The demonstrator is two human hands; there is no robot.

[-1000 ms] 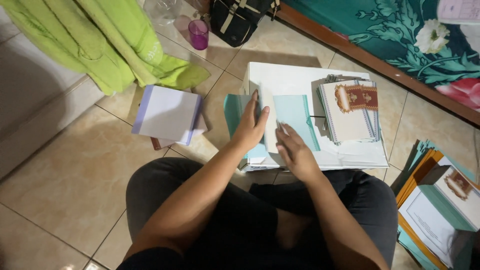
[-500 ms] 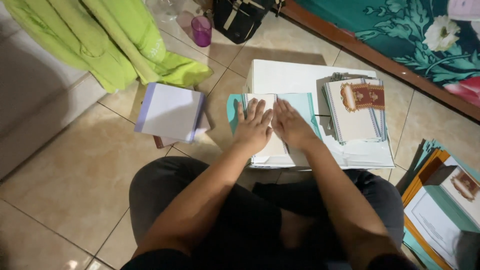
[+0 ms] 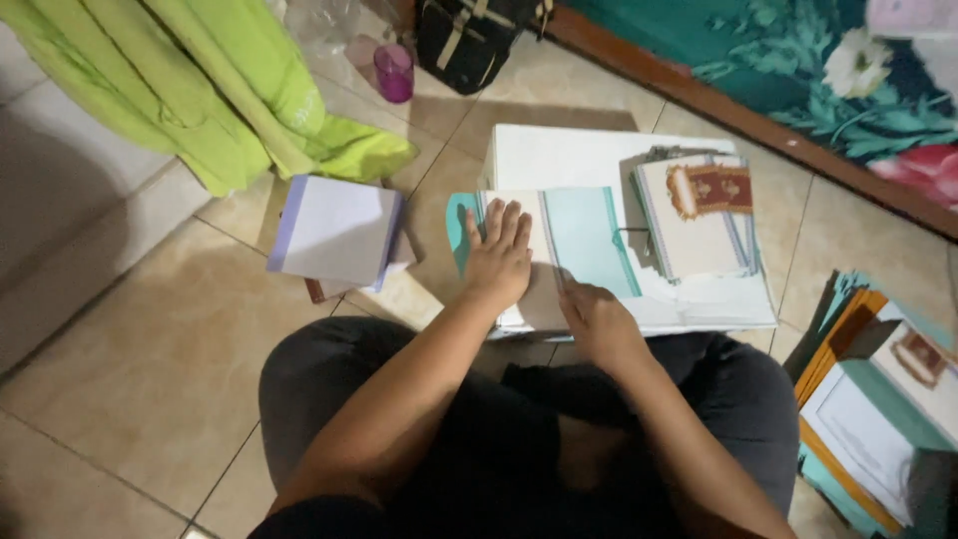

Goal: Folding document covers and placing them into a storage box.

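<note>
Head view: left hand (image 3: 499, 258) fingers spread flat on teal-and-white card (image 3: 584, 240); right hand (image 3: 596, 317) fingers curled at its near edge.

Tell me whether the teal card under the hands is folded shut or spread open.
Spread open: the teal card lies flat with a white panel beside a teal panel, the left hand pressing the white side, the right hand at its lower edge.

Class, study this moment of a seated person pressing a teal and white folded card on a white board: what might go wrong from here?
1. The left hand lies flat on the folded card while the right hand works its lower edge; uneven pressure might crease it crooked.
2. The stack of cards sits close beside the card; a sweeping wrist could knock it askew.
3. The white board rests partly over the lap, so it may tip.
</note>
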